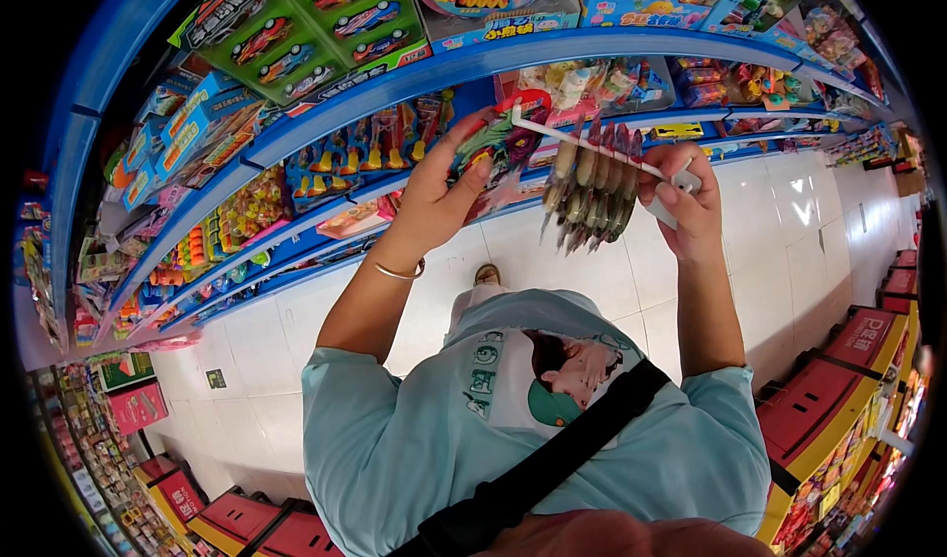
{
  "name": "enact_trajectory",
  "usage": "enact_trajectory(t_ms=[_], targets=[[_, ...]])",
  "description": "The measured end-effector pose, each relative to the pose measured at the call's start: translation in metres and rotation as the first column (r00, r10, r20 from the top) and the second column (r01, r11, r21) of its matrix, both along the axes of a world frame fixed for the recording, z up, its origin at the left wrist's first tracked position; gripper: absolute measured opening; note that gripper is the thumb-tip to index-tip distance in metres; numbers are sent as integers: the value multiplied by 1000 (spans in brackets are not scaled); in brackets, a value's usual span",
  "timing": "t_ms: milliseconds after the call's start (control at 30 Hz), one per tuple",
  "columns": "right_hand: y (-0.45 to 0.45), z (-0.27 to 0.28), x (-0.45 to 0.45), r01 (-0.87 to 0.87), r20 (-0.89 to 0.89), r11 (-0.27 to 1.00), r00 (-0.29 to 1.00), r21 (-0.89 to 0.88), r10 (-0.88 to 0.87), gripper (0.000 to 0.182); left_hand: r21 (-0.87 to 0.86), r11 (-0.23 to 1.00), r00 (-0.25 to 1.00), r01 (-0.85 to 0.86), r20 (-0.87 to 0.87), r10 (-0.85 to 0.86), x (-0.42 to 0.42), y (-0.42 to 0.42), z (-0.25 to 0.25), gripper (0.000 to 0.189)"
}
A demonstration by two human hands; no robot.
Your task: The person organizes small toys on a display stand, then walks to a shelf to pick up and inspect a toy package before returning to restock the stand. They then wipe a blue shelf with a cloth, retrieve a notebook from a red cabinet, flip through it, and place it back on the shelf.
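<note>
My left hand (442, 200), a bangle on its wrist, grips a toy package (510, 139) with a red rounded top and green and purple contents. My right hand (692, 213) holds the base end of a white display hook (570, 137), with a pale plate at the palm. Several narrow clear packets (595, 183) hang in a row from the hook's rod. Their contents look brownish-green and cannot be made out. The hook's free tip reaches up to the package in my left hand; whether they touch, I cannot tell.
Blue shelves (473, 68) curve across the front and left, stocked with toys, including a boxed toy car set (311, 31). Pale floor tiles (570, 261) lie below my hands. Red and yellow display stands (814, 409) line the right; more red boxes (244, 516) stand at lower left.
</note>
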State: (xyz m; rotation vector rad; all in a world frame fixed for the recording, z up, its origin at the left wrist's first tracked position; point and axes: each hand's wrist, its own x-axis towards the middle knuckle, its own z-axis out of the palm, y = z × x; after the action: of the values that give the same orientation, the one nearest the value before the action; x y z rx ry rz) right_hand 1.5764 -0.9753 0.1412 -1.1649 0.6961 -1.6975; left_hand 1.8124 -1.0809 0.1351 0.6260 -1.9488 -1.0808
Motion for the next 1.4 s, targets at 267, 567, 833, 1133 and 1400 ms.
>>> enact_trajectory(t_ms=[267,567,833,1133,1400], targets=[[5,10,1,-4,15,997,1000,80,3,16,-537,837,976,107,215,13,17,-18,17,50],[-2,-3,17,-103,22,994,994,37,103,19,-400,874,942,275,296,-161,-2,5,-4,53],[-1,-34,1,-23,197,998,980,50,13,21,29,1000,1000,-11,9,10,1,-36,-95,41],[19,-52,-7,149,187,976,966,160,-178,21,-338,872,491,-353,727,480,4,-200,-228,64],[48,-70,-28,239,177,942,942,235,-284,23,-449,872,358,-195,795,490,-17,-186,-226,39]])
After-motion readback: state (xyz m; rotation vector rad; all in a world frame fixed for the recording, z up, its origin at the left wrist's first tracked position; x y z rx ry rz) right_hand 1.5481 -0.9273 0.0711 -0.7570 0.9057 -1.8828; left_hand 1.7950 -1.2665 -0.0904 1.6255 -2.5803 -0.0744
